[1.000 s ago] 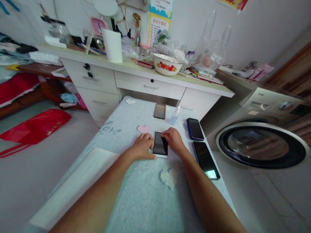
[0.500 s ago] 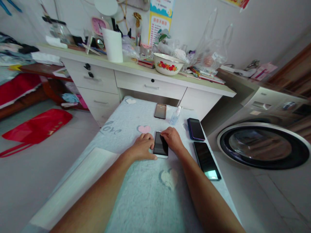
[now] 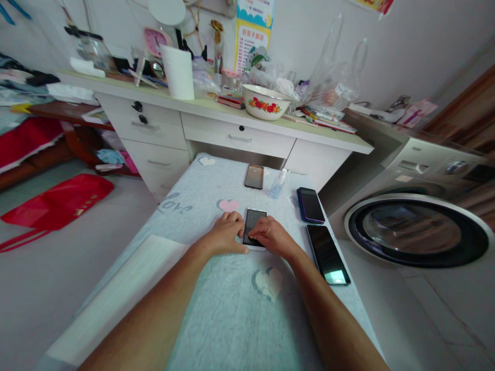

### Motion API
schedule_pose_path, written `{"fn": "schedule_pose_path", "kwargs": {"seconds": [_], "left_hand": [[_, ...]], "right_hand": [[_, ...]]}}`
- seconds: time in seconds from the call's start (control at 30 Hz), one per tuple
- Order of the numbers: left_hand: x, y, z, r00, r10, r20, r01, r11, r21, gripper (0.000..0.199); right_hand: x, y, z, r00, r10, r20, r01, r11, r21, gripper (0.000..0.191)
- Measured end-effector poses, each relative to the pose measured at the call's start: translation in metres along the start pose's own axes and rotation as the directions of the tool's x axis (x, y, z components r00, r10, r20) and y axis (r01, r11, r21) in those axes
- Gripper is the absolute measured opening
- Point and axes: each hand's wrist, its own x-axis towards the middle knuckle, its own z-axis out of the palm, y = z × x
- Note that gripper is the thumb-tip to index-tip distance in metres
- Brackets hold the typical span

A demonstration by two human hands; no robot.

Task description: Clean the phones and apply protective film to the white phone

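A white-framed phone (image 3: 252, 220) lies face up on the cloth-covered table (image 3: 232, 319). My left hand (image 3: 227, 234) rests at its left edge, thumb by the lower left corner and fingers spread round the side. Over the screen's lower half is my right hand (image 3: 270, 234), its fingertips pinched together against the glass; whatever they hold, if anything, is too small to make out. Beyond the phone are a phone case (image 3: 254, 176) and a clear spray bottle (image 3: 278, 184). Two dark devices, a phone (image 3: 310, 205) and a larger one (image 3: 327, 253), lie to the right.
Behind the table stands a white desk (image 3: 240, 137) with a flowered bowl (image 3: 266, 102), a paper roll (image 3: 177, 73) and plastic bags. A washing machine (image 3: 417, 206) is at the right. A red bag (image 3: 58, 203) lies on the floor at the left.
My right hand has moved down the phone's screen, from near its top right to the lower half. My left hand has stayed at the left edge.
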Motion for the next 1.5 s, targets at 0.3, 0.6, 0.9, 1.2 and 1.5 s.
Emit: {"fn": "schedule_pose_path", "kwargs": {"seconds": [0.3, 0.6, 0.9, 1.2, 1.5], "left_hand": [[0.000, -0.002, 0.002, 1.000, 0.023, -0.019, -0.024, 0.999, -0.026, 0.037], [-0.001, -0.002, 0.000, 1.000, 0.022, -0.004, -0.022, 1.000, -0.015, 0.036], [0.000, -0.003, 0.000, 0.999, 0.031, -0.018, -0.031, 0.999, -0.019, 0.036], [0.000, -0.002, -0.001, 0.999, 0.031, -0.014, -0.032, 0.999, -0.024, 0.036], [-0.001, -0.001, -0.002, 1.000, 0.014, 0.000, -0.014, 1.000, -0.021, 0.036]], "right_hand": [[-0.006, -0.011, -0.005, 0.993, -0.051, 0.109, 0.043, 0.997, 0.070, 0.017], [0.013, 0.021, 0.001, 0.974, 0.169, -0.152, -0.179, 0.983, -0.051, 0.017], [0.038, 0.051, 0.005, 0.922, 0.284, -0.262, -0.324, 0.938, -0.124, 0.018], [0.041, 0.046, 0.011, 0.944, 0.224, -0.243, -0.259, 0.957, -0.127, 0.016], [0.022, 0.020, 0.006, 0.988, 0.094, -0.122, -0.103, 0.992, -0.073, 0.018]]}}
